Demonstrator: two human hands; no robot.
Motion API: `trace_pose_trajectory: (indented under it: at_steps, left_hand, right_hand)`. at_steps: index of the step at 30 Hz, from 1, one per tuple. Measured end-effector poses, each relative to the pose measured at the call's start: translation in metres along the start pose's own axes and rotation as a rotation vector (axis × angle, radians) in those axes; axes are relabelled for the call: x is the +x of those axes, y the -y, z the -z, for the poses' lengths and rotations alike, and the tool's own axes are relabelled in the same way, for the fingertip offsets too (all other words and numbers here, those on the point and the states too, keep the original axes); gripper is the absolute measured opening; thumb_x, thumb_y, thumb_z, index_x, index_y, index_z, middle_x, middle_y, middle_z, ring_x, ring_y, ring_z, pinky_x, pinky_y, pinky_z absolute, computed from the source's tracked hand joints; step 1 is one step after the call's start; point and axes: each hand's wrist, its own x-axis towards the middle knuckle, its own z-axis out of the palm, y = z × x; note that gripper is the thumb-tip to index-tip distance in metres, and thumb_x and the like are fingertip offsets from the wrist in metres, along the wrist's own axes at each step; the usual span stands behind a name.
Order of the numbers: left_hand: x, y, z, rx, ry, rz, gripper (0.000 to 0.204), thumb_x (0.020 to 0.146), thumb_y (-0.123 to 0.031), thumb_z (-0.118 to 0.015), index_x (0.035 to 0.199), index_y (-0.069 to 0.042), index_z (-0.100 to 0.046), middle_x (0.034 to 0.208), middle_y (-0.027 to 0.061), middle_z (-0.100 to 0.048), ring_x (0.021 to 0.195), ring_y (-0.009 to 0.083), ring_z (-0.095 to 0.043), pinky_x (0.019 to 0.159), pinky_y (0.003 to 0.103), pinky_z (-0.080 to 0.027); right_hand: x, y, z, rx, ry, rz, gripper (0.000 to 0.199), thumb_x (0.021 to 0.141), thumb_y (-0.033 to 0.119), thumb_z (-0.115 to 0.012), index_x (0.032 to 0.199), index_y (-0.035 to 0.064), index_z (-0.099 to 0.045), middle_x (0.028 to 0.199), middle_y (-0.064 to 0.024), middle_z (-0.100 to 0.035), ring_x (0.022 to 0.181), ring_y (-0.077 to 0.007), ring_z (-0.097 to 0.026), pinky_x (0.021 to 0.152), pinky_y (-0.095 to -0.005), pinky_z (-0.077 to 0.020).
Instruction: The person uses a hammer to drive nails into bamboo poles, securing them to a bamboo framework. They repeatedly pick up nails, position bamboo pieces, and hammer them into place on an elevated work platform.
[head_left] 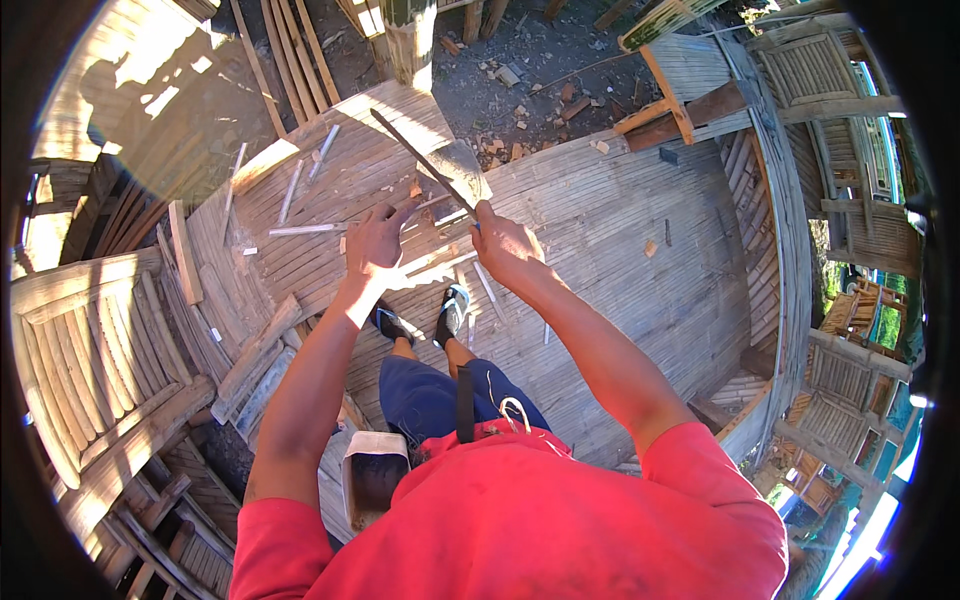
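Observation:
My right hand (507,243) is closed round the handle end of a machete (425,165). A bit of blue shows at the grip. Its long, dark, narrow blade slants up and away to the left, over the slatted floor. To the left of it, my left hand (374,245) is held out at about the same height, thumb and fingers apart, and I see nothing in it. A pale wooden block (460,172) lies under and beside the blade. White strips (291,191) are scattered on the slats near my left hand.
My feet in dark shoes (453,312) stand on the slatted floor (640,290). A slatted wooden panel (100,350) is at the left, and long boards (290,55) lie beyond. Rubble (565,100) covers the dark ground ahead. A curved railing (790,260) runs along the right. An open box (376,475) hangs at my waist.

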Motion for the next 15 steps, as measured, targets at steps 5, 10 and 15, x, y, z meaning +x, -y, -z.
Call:
trace_pose_trajectory:
  at_steps: [5, 10, 15]
  left_hand:
    - [-0.011, -0.008, -0.006, -0.338, 0.065, 0.137, 0.049, 0.092, -0.005, -0.056, 0.142, -0.007, -0.053, 0.101, 0.0215, -0.06, 0.094, 0.0422, -0.064, 0.079, 0.048, -0.052]
    - [-0.024, -0.021, -0.006, -0.424, 0.029, 0.049, 0.045, 0.1, -0.009, -0.049, 0.144, 0.002, -0.048, 0.098, 0.0254, -0.062, 0.085, 0.0421, -0.063, 0.076, 0.045, -0.051]
    - [-0.012, -0.035, 0.003, -0.992, 0.419, 0.481, 0.023, 0.103, -0.014, -0.045, 0.112, 0.003, -0.056, 0.074, 0.0121, -0.061, 0.059, 0.0227, -0.06, 0.054, 0.038, -0.05]
  right_hand:
    - [0.0, -0.008, -0.018, 0.102, -0.036, -0.079, 0.031, 0.099, 0.026, -0.059, 0.114, 0.0028, -0.043, 0.079, -0.0328, -0.065, 0.077, -0.0539, -0.065, 0.066, -0.0594, -0.0504]
    - [-0.012, -0.018, -0.039, 0.161, -0.2, -0.064, 0.03, 0.099, 0.024, -0.058, 0.115, 0.004, -0.043, 0.077, -0.0317, -0.064, 0.074, -0.0529, -0.064, 0.063, -0.0591, -0.0503]
    - [-0.023, -0.017, -0.033, 0.065, -0.217, 0.009, 0.031, 0.099, 0.023, -0.058, 0.122, 0.0048, -0.047, 0.085, -0.0273, -0.067, 0.076, -0.0495, -0.065, 0.064, -0.0565, -0.0515]
